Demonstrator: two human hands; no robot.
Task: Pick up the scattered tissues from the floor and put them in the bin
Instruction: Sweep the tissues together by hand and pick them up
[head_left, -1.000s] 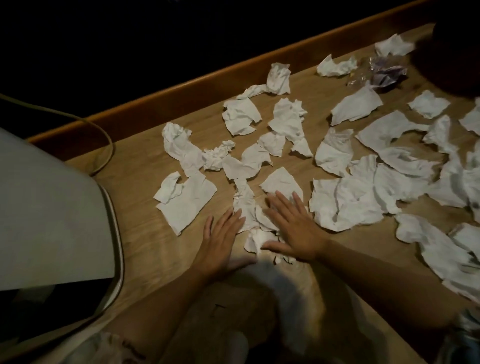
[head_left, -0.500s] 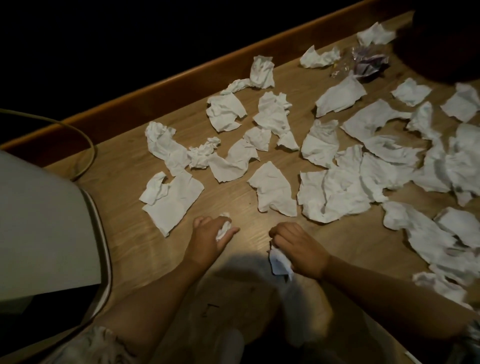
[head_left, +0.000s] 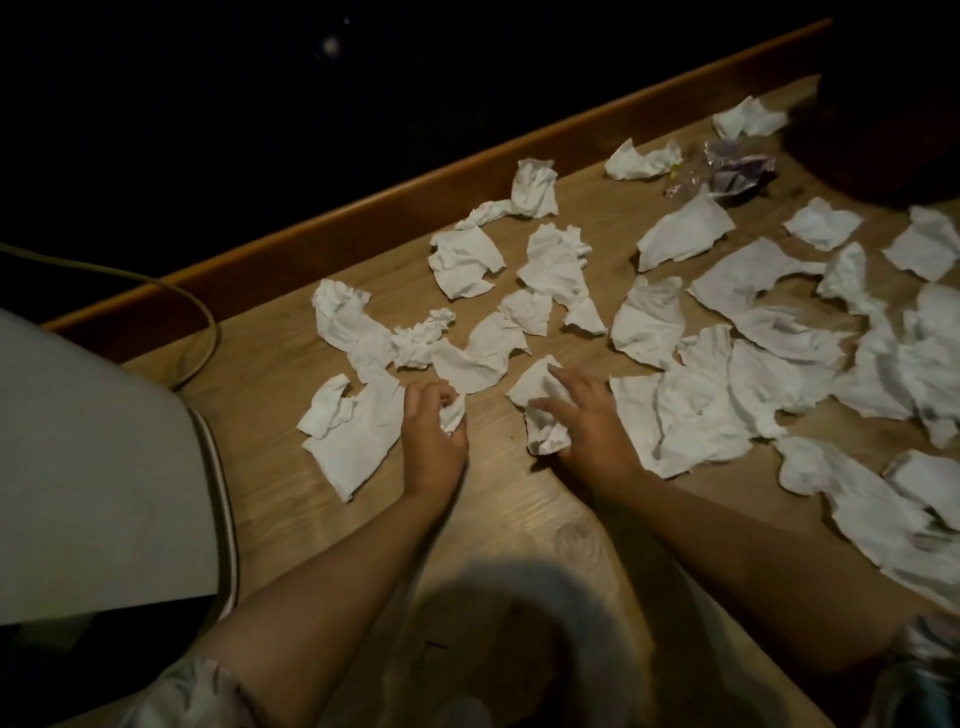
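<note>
Several crumpled white tissues lie scattered over the wooden floor (head_left: 291, 415). My left hand (head_left: 434, 441) is closed around a small wad of tissue (head_left: 453, 415), beside a flat tissue (head_left: 358, 441) on its left. My right hand (head_left: 587, 421) rests on another tissue (head_left: 535, 387), fingers spread over it, with a crumpled tissue (head_left: 545, 436) tucked under its palm. More tissues (head_left: 691, 415) lie to the right of that hand. A pale bin (head_left: 78, 467) with a lid stands at the left edge.
A raised wooden border (head_left: 467, 176) runs diagonally along the far side of the floor. A cable (head_left: 202, 312) loops behind the bin. A crinkled clear wrapper (head_left: 727, 171) lies at the far right, next to a dark round object (head_left: 893, 130).
Both hands closed on tissues near me, then moved forward. The left still holds its wad; the right now presses on a further tissue while keeping its crumpled one.
</note>
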